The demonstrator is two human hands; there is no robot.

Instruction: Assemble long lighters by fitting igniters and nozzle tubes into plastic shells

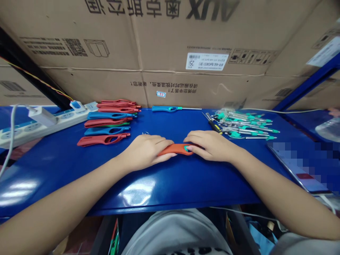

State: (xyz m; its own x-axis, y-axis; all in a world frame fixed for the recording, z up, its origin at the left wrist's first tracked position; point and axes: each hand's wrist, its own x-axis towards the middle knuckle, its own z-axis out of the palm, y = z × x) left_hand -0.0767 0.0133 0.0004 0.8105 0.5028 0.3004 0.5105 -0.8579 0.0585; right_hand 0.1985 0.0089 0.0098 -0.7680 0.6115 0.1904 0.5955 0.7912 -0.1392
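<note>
Gripping opposite ends of an orange lighter casing (175, 149), the left hand (147, 152) and right hand (212, 146) meet over the blue table (170, 180). Metal rods (247, 125) lie nearby.

bright overhead light, white glare on the glossy blue tabletop (170, 184), wide-angle stretching toward edges, pixelated patch at right

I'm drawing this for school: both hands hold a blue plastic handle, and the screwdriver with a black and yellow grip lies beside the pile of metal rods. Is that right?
Not quite: the plastic handle in the left hand and right hand is orange, as the head view shows. The screwdriver does lie beside the metal rods.
</note>
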